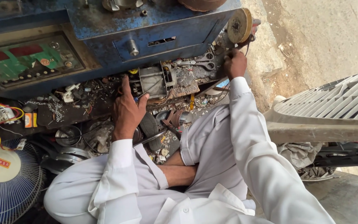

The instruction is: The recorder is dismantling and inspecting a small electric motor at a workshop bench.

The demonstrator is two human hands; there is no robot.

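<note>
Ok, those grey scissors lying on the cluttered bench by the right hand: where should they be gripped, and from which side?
Probably by the finger loops. The scissors lie flat among scrap, loops toward the right hand, blades pointing away toward the left hand. Coming from above on the right-hand side meets the loops first and stays clear of the blades. The blue machine housing sits close behind, so reaching from the back looks cramped.
</note>
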